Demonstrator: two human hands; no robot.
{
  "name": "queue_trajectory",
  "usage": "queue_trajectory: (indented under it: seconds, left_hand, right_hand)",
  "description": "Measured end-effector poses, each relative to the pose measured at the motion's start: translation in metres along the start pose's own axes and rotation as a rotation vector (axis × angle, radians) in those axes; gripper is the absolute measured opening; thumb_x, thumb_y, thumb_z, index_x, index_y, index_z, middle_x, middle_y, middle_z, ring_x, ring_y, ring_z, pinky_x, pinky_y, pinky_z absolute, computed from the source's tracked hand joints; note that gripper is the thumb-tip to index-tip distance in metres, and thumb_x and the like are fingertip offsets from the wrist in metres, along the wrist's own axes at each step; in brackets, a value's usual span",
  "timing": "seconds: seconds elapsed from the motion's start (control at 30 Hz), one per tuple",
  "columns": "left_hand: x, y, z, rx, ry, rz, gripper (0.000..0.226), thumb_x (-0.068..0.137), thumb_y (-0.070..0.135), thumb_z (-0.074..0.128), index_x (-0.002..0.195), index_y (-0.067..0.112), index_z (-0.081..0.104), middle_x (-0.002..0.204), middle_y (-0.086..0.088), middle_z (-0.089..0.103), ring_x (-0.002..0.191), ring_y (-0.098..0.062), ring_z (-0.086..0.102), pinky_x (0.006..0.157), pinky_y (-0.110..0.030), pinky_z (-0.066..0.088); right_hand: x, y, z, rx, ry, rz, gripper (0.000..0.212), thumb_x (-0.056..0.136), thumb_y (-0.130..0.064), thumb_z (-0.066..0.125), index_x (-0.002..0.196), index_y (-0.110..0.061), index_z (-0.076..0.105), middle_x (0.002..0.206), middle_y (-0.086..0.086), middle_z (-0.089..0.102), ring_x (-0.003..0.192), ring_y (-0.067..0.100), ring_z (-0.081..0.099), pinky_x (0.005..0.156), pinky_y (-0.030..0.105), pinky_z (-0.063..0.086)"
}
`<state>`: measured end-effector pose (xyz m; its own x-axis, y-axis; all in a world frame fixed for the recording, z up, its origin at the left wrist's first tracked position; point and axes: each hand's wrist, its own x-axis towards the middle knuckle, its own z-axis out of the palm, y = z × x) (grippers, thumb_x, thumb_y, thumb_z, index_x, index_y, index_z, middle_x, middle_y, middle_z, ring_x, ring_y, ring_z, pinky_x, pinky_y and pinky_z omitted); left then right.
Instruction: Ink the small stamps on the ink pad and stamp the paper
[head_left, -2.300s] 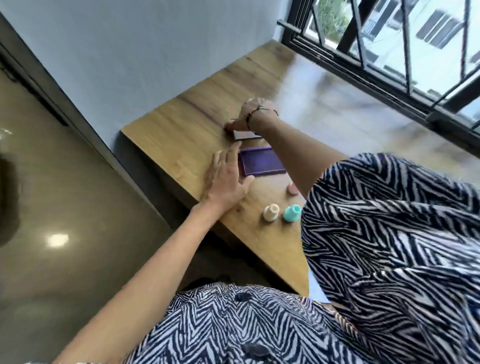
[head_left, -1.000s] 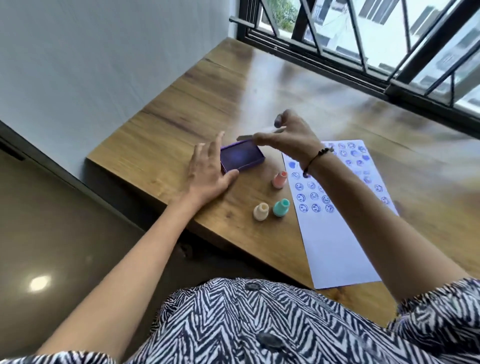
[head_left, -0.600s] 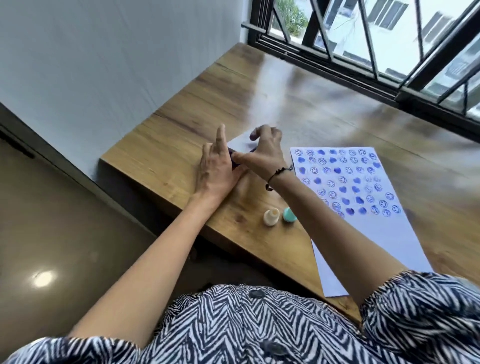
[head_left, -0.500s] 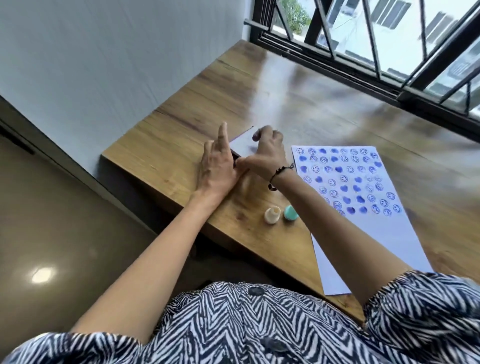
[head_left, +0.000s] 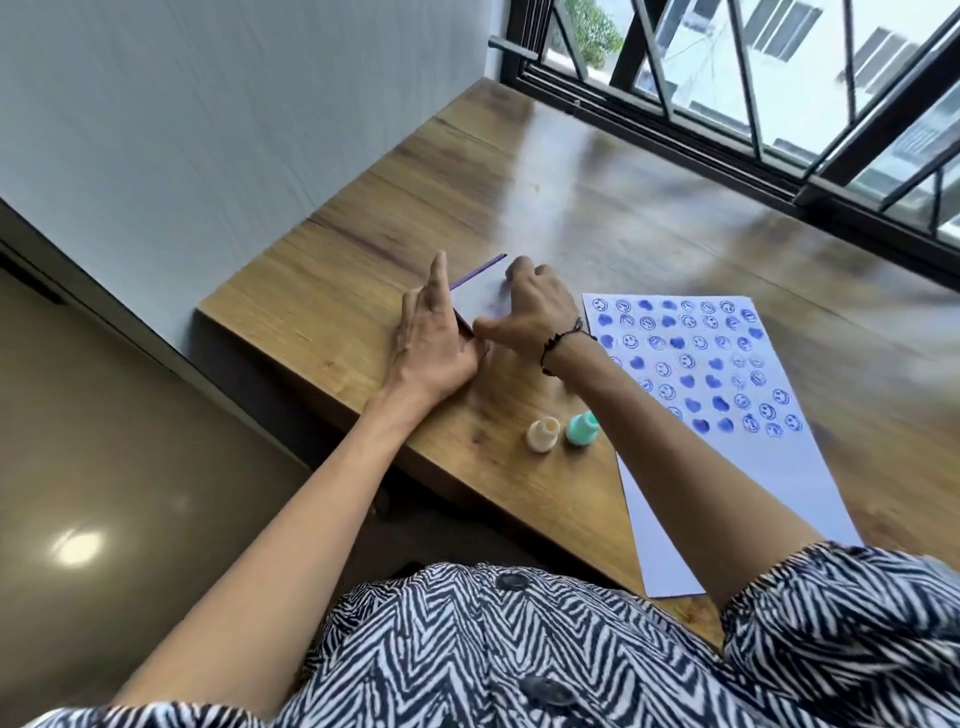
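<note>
Your left hand braces the ink pad by the table's left edge so your right hand, fingers curled on its lid, can shut it.

You have a wooden table running along the wall to the window. On it lies a white paper covered with blue stamped faces and hearts in its far half. Just left of the paper stand a cream stamp and a teal stamp, side by side. Farther back sits the ink pad, lid on, under your hands.
</note>
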<state>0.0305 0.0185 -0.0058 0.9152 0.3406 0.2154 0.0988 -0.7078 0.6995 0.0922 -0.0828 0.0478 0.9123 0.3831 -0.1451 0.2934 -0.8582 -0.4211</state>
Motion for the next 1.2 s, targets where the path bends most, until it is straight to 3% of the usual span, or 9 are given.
queue_trajectory:
  seconds: [0.17,0.27,0.47,1.0,1.2]
  left_hand:
    - [-0.001,-0.002,0.001,0.016,0.024,0.015,0.098,0.068,0.021,0.07,0.141,0.007,0.007,0.125,-0.017,0.051,0.113,-0.037,0.04,0.089,-0.044,0.041]
    - [-0.002,-0.001,0.003,0.023,0.019,0.013,0.102,0.066,0.026,0.073,0.141,0.009,0.006,0.126,-0.016,0.051,0.114,-0.036,0.038,0.085,-0.045,0.042]
    - [-0.002,0.0,0.003,0.013,0.02,0.003,0.103,0.067,0.031,0.073,0.141,0.009,0.006,0.127,-0.016,0.049,0.113,-0.035,0.038,0.085,-0.045,0.043]
    - [-0.002,0.001,0.001,0.019,-0.004,-0.032,0.105,0.065,0.034,0.075,0.141,0.012,0.005,0.13,-0.016,0.048,0.118,-0.033,0.036,0.088,-0.043,0.042]
    - [0.002,0.004,-0.003,-0.031,-0.032,-0.052,0.106,0.063,0.038,0.075,0.141,0.017,0.007,0.134,-0.011,0.045,0.122,-0.029,0.033,0.091,-0.042,0.04]
  right_hand:
    - [0.0,-0.005,0.003,-0.14,-0.002,-0.056,0.087,0.062,-0.062,0.067,0.116,-0.001,0.038,0.115,0.02,0.05,0.104,0.038,0.049,0.086,0.041,0.044]
    - [0.005,-0.01,0.003,-0.183,0.002,-0.038,0.08,0.06,-0.055,0.071,0.114,-0.005,0.038,0.116,0.02,0.049,0.106,0.038,0.048,0.088,0.046,0.046]
    - [0.008,-0.003,-0.002,-0.145,0.032,-0.053,0.074,0.062,-0.052,0.071,0.111,-0.006,0.038,0.111,0.02,0.05,0.101,0.037,0.05,0.071,0.035,0.036]
    - [0.014,-0.004,0.0,-0.062,-0.09,-0.059,0.065,0.067,-0.041,0.073,0.111,-0.008,0.039,0.116,0.021,0.045,0.11,0.036,0.039,0.074,0.032,0.032]
    - [0.016,-0.005,-0.013,-0.14,-0.183,-0.087,0.064,0.071,-0.05,0.068,0.114,-0.012,0.04,0.118,0.019,0.045,0.112,0.033,0.04,0.076,0.035,0.034]
